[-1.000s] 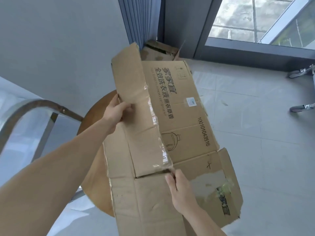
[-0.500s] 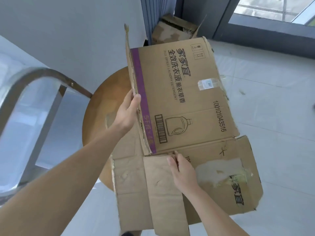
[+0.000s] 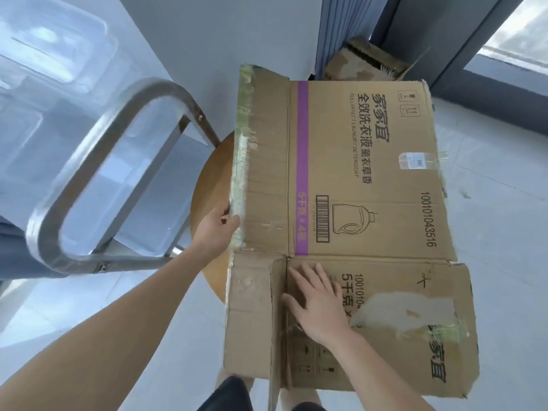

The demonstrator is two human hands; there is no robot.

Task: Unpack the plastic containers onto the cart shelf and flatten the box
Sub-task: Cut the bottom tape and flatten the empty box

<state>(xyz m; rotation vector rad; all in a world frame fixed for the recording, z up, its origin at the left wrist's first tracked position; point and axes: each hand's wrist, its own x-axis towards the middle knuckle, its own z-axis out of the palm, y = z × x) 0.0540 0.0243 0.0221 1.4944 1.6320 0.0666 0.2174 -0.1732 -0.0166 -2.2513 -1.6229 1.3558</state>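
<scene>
Cardboard box (image 3: 355,188) lies nearly flat under the hands, with left hand (image 3: 218,229) gripping its taped edge and right hand (image 3: 318,304) pressing open-palmed on a flap, while containers (image 3: 44,84) look shelved beyond the left hand, so only final flattening seems left.

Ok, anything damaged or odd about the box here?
Yes. The cardboard box has a pale patch where its surface layer is torn off on the near flap, beside the right hand pressing it. Old tape residue lines the edge the left hand grips, and the right edge is ragged.
</scene>
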